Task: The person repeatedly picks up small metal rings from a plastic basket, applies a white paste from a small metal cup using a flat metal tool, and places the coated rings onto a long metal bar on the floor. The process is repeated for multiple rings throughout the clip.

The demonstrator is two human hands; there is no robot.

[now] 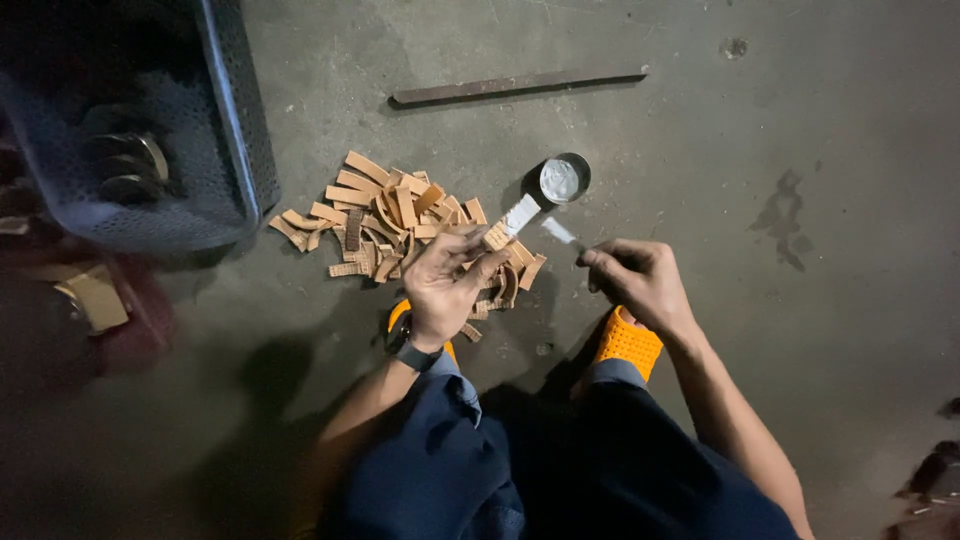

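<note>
Lower centre: my left hand [445, 285] grips a tan strip [505, 228], white-coated end. Right hand [635, 275] pinches a small applicator [560, 231]. Beyond: strip pile [385, 225], open tin [562, 180] on the floor. Risk: paste smearing my fingers.

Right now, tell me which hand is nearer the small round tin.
Right. The right hand sits just below-right of the round tin; the left hand is farther, below-left, holding a tan strip.
</note>
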